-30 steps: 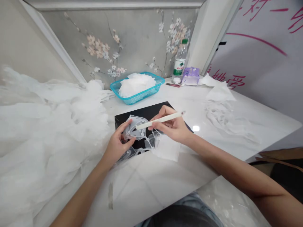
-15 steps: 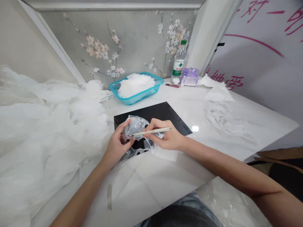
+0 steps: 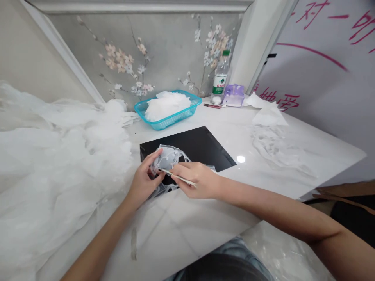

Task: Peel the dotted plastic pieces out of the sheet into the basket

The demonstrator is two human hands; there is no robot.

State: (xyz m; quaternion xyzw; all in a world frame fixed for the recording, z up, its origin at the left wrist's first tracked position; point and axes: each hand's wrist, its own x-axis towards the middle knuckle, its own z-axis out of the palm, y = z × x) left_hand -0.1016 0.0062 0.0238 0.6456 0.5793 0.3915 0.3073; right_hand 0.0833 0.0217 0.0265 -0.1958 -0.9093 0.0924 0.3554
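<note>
A sheer white patterned piece of fabric (image 3: 168, 154), lace-like, lies over a black board (image 3: 199, 144) on the table. My left hand (image 3: 145, 177) holds its left side, with thumb and forefinger apart on its edges and the other fingers curled beneath. In my right hand (image 3: 196, 179) is a slim pale pen-like tool (image 3: 184, 180), pinched between thumb and fingers. Its tip meets the fabric's lower edge, close to my left thumb. My right hand hides part of the fabric and the board.
White sheer fabric (image 3: 64, 171) is heaped along the left. Behind the board stands a blue basket (image 3: 166, 124) of white material. A water bottle (image 3: 219, 80), purple tissue pack (image 3: 233, 95) and small red snips (image 3: 212, 105) are at the back; more white fabric (image 3: 278, 150) lies right.
My right hand has moved down and slightly left. The tool has swung from slanting up to the right to slanting down to the right, its tip nearer my left thumb. My left hand stays almost still.
</note>
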